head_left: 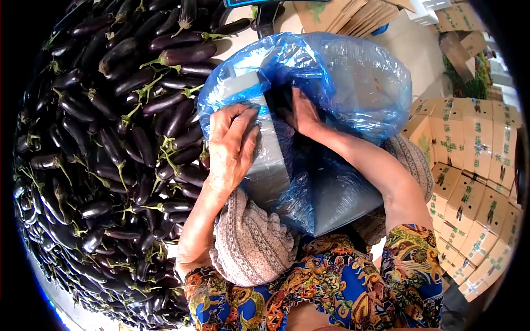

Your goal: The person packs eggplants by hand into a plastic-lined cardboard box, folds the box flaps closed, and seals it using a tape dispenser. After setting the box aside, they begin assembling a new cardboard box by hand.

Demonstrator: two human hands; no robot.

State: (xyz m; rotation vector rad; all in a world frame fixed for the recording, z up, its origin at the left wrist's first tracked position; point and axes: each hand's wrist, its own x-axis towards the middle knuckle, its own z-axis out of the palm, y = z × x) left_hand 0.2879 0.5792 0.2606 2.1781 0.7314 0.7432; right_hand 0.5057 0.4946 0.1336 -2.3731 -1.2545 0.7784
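Observation:
A blue see-through plastic bag (367, 83) lines and spills over a grey box (268, 160) right in front of my body. My left hand (229, 144) has its fingers curled over the left rim of the box, gripping the bag there. Inside the bag's mouth is my right hand (305, 113), its thumb side showing against the dark inner space. Its fingertips are partly hidden by the plastic, and I cannot tell whether it holds anything. Dark purple shapes show beside it inside the bag.
A large heap of eggplants (138, 110) fills the left side. Printed cardboard boxes (464, 138) are stacked at the right. Flattened cardboard (337, 16) lies at the back, near a black post (268, 21). Patterned cloth (251, 237) covers my knee under the box.

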